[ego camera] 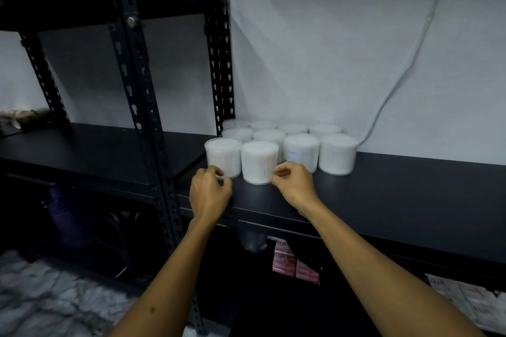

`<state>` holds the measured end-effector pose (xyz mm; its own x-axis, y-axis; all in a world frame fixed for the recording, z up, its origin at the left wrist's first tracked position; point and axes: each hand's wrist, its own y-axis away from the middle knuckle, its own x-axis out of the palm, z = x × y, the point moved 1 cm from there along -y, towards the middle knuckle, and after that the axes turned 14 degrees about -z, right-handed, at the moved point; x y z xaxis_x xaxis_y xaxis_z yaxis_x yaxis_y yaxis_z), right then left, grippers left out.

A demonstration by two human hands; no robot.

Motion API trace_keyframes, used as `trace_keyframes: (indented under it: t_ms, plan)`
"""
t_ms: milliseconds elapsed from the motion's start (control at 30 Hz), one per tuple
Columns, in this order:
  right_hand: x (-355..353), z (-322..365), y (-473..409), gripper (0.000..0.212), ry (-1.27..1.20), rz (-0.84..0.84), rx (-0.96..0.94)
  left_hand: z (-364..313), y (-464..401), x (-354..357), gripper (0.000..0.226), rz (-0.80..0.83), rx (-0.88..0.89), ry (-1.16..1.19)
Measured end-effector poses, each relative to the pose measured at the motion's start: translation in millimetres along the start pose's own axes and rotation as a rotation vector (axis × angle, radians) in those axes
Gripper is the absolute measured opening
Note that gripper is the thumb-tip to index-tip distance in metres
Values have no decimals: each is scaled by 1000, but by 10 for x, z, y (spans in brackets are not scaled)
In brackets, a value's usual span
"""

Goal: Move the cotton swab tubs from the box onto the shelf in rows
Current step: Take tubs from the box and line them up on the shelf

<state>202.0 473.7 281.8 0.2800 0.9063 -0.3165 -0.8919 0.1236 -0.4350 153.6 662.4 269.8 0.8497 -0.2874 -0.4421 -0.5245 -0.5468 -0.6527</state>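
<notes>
- Left hand [209, 194] pinches the base of the leftmost clear round plastic tub of cotton swabs [223, 156]; right hand [294, 186], fingers curled, touches the next tub [259, 162] without holding it
- Nudge both gently back on the black shelf [397, 194], flush with the front-row neighbours [301, 152]
- Rear rows [269, 134] stand against the wall; avoid toppling them

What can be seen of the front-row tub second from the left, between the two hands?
The round translucent white plastic tub stands upright on the black shelf, packed with white swabs under a clear lid. It sits slightly forward of its row. The right hand fingertips touch its lower right side; the left hand is at the neighbouring tub.
</notes>
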Motion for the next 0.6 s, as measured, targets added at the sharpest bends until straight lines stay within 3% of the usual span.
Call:
trace_keyframes:
  t_ms: [100,233,600]
  plan:
    - [-122,-5,86,8,26,49,-38,-64,146,-2,12,-2,85,-28]
    - [-356,-65,160,4,99,52,-93,-194,306,19,22,47,146,-19]
    - [-1161,-317,268,21,332,17,-135,-888,647,137,21,300,279,-17]
